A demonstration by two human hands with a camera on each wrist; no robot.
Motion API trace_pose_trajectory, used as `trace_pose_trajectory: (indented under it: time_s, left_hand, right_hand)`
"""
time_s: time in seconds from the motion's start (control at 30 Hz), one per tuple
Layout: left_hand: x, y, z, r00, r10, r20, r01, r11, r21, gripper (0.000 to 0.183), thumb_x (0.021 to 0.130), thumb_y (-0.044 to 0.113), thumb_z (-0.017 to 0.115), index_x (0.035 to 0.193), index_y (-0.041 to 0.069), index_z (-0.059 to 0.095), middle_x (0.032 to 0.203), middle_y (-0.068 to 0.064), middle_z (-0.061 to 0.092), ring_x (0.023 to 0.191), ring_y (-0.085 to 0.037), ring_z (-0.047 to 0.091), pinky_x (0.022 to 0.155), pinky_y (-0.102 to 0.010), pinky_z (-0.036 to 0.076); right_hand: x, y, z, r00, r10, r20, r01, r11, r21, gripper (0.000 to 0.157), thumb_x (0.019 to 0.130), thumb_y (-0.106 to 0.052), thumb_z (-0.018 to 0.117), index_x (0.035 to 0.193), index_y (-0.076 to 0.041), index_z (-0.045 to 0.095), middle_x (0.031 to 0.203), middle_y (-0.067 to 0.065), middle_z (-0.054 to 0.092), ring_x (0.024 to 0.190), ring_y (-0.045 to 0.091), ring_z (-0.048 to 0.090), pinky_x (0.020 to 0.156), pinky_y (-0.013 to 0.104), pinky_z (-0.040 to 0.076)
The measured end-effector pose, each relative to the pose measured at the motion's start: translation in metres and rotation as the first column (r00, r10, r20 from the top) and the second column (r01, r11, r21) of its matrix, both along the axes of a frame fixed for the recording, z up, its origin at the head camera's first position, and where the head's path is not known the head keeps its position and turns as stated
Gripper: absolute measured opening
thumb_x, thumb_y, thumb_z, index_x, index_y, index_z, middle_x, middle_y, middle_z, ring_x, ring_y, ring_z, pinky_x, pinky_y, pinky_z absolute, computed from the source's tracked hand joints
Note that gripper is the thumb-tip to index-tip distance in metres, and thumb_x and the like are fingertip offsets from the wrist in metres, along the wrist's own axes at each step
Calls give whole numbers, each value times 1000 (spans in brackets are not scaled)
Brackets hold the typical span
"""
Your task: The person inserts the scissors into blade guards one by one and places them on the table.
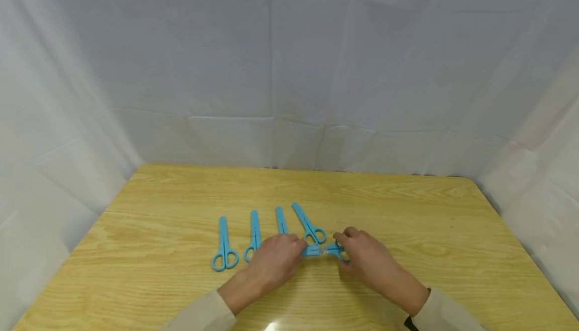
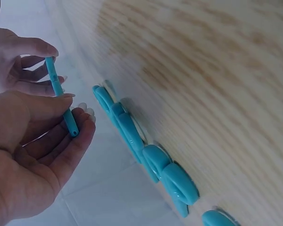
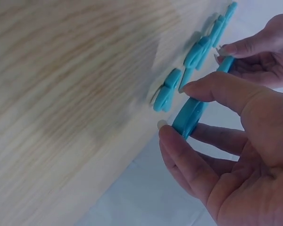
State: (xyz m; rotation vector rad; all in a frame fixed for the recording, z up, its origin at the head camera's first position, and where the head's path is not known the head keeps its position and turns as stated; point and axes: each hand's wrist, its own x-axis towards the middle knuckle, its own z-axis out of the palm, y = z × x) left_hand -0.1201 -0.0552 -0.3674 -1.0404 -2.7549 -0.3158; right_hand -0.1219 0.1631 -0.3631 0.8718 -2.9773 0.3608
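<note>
Both hands hold one pair of light blue scissors level, a little above the wooden table. My left hand pinches its blue blade cover between thumb and fingers; the cover's tip shows in the left wrist view. At the other end, my right hand grips the finger loops, seen edge-on in the right wrist view. Between cover and handle a short pale stretch, seemingly blade, shows in the head view. Part of the loops is hidden behind the right fingers.
Several more blue scissors lie in a row on the table, tips toward the far edge, from the leftmost pair to the tilted rightmost pair. The left hand partly covers the middle ones. White cloth hangs behind and at both sides.
</note>
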Motion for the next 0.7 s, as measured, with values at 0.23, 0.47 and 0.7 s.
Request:
trace_pose_trajectory:
  time_s: [0.23,0.47,0.7]
  left_hand:
    - [0,0,0,1000,-19,-24,19,1000,8,11,79,-3,67,80,8,65,70,0,60,62,-13,59,54,-23,48]
    - [2,2,0,999,-23,-43,22,999,-27,9,80,-2,67,82,7,65,73,-2,62,64,-14,60,55,-23,49]
    - [2,8,1,996,-52,-75,48,998,-50,15,74,-5,68,74,8,61,68,-2,59,60,-16,59,53,-25,48]
  right_hand:
    - [3,-4,0,999,2,-33,-1,1000,15,45,76,-14,81,114,2,63,101,12,60,83,24,60,66,35,52]
    - [4,-8,0,998,5,-67,-4,1000,10,44,74,-14,81,112,1,64,100,12,61,81,24,60,64,35,52]
    - [6,-11,-3,994,16,-111,-16,1000,-7,41,73,-12,82,109,1,65,95,11,60,77,23,59,61,33,52]
